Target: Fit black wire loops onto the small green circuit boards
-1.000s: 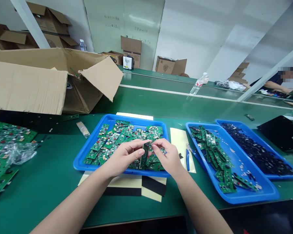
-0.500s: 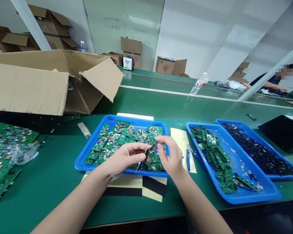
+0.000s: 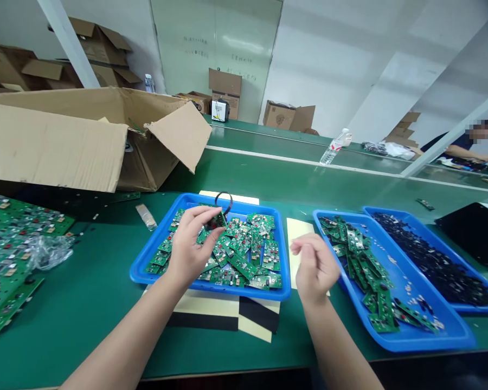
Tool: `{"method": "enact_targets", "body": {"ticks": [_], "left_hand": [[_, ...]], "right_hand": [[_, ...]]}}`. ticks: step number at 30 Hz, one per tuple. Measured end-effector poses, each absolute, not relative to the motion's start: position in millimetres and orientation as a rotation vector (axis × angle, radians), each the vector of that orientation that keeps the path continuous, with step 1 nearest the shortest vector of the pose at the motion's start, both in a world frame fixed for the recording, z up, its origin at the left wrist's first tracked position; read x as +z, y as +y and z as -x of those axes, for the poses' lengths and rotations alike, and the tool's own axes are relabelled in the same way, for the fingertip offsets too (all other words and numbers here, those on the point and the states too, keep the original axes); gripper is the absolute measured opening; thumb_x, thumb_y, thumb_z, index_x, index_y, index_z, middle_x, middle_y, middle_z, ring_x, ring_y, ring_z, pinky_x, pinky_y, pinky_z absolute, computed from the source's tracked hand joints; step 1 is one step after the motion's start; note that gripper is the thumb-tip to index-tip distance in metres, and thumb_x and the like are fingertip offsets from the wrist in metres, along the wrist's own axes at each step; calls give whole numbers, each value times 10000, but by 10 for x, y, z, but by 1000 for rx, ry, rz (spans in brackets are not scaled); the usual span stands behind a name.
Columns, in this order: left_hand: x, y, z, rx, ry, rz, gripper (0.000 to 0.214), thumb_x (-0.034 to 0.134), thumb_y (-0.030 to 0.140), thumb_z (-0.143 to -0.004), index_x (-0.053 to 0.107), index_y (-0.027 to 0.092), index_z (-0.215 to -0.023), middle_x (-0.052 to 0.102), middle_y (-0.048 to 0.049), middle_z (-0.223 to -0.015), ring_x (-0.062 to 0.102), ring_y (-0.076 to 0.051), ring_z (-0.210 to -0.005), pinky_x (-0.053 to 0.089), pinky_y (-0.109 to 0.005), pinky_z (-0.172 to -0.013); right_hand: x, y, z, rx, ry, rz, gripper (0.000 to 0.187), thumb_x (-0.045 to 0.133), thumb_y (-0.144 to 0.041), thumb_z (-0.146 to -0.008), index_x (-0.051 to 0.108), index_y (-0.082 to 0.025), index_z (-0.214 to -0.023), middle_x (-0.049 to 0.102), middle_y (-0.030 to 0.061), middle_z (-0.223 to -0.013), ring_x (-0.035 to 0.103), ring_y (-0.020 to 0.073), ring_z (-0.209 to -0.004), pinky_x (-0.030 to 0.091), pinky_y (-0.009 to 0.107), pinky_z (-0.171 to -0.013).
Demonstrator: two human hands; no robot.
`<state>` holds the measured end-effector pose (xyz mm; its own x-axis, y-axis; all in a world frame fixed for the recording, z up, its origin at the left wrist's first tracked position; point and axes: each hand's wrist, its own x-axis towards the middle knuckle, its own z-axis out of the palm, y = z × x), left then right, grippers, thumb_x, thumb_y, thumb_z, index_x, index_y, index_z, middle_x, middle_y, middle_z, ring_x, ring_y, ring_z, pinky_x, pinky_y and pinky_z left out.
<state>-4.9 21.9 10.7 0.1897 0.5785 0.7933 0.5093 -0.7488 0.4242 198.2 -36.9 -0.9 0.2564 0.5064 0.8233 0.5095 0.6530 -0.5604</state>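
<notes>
Circuit board (image 3: 221, 219) pinched between thumb and fingers of left grip (image 3: 193, 246), dark loop (image 3: 231, 202) rising beside it; boards (image 3: 243, 266) heaped below in blue tray (image 3: 285, 262). Tray's right rim between grips. Right grip (image 3: 317, 268): fingertips drawn to thumb, over yellow sheet (image 3: 299, 227); second tray (image 3: 427, 340) just right. Counter (image 3: 89, 287) stretches left.

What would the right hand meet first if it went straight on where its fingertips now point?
Probably the leftmost blue tray, at its right rim; depth is unclear, so the right hand might instead pass above it, over the circuit boards.
</notes>
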Motion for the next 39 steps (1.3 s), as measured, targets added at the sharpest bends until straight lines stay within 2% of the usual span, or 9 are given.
{"method": "enact_targets", "body": {"ticks": [4,11,16,21,25,28,32,35,39], "left_hand": [[55,137,-39,1395,715,-2575,340,534,97,-837,541,222,-1153,566,-77,-1038,563,-183,-981,514,-334,-825],[5,63,-96,1255,598,-2561,390,504,79,-846,504,238,-1203,558,-84,-1062,565,-182,-992,526,-330,-805],[24,81,-74,1251,626,-2544,369,519,101,-845,519,227,-1192,562,-85,-1040,566,-180,-966,523,-317,-792],[27,62,-97,1219,648,-2475,343,499,128,-864,525,226,-1192,569,-72,-996,575,-164,-906,522,-295,-765],[28,90,-86,1249,671,-2445,327,520,149,-859,531,225,-1176,572,-65,-976,577,-166,-900,524,-310,-769],[49,146,-42,1344,716,-2454,323,523,133,-853,529,215,-1166,573,-68,-978,572,-170,-911,519,-320,-779],[85,188,5,1405,767,-2529,315,515,111,-850,526,208,-1150,575,-79,-1013,567,-183,-947,506,-340,-810],[99,178,6,1409,770,-2534,294,522,139,-854,527,214,-1138,588,-74,-1008,572,-187,-946,504,-345,-813],[94,175,9,1430,782,-2567,297,526,149,-853,528,223,-1141,595,-74,-1008,575,-193,-944,504,-352,-806]], "right_hand": [[-50,-347,-1843,401,-1668,1050,172,519,-261,-834,617,-186,-954,622,39,-771,581,147,-654,497,275,-557],[-124,-364,-1729,774,-1360,1062,135,534,-302,-831,599,-185,-847,584,16,-691,562,123,-582,489,237,-503],[-80,-374,-1764,484,-1478,1019,69,535,-183,-825,598,-195,-799,600,34,-739,575,134,-622,497,254,-522],[-122,-355,-1811,-61,-1717,875,204,548,-40,-782,619,-202,-883,634,65,-772,607,176,-713,526,312,-614],[-134,-343,-1811,-114,-1774,829,287,523,-31,-787,618,-196,-1001,640,90,-822,605,183,-739,524,313,-612],[-104,-366,-1792,232,-1834,791,347,451,-75,-823,586,-210,-1113,626,56,-753,591,159,-672,510,297,-581],[-88,-399,-1814,1092,-1741,579,415,478,-210,-827,487,-254,-1239,571,-27,-640,533,99,-499,468,225,-472],[-92,-376,-1851,1417,-1484,430,374,562,-321,-779,523,-256,-1145,517,-64,-547,456,75,-389,385,177,-370],[-64,-325,-1854,1517,-1234,331,288,572,-462,-728,547,-233,-900,366,-107,-384,312,70,-267,282,164,-272]]}}
